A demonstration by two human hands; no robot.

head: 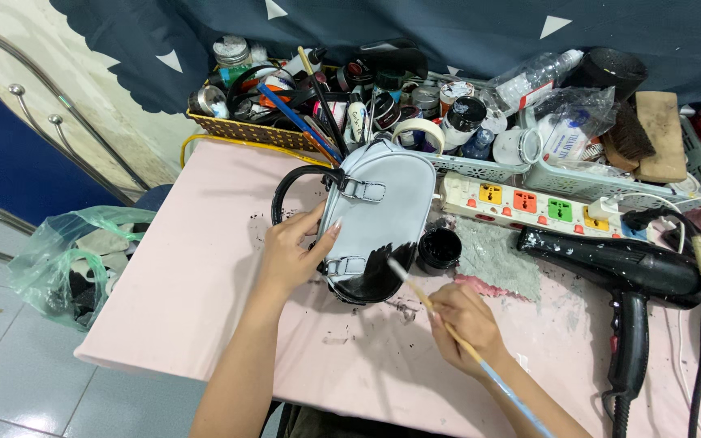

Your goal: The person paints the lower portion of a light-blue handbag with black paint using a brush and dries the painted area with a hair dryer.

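the left hand [294, 251] lies spread on the left side of a small pale grey handbag [379, 211], fingers wide and flat against it, thumb up near the black handle [298, 180]. the right hand [466, 323] is pinched narrow around a long paintbrush [440, 316] with a pale blue handle; the brush tip touches the bag's lower end, where the grey gives way to glossy black. the bag lies flat on a pink table [196, 276], its two buckled straps facing up.

just right of the bag stands a small open jar of black paint [439, 247], beside a rough grey patch smeared on the tabletop. further right lies a black hair dryer [622, 268], spattered with paint, its cord trailing down. behind the bag runs a white power strip [529, 207] with coloured sockets, and behind that, baskets crowded with jars, brushes, tape and bottles [326, 89]. a green plastic bag [75, 259] sits on the tiled floor to the left.
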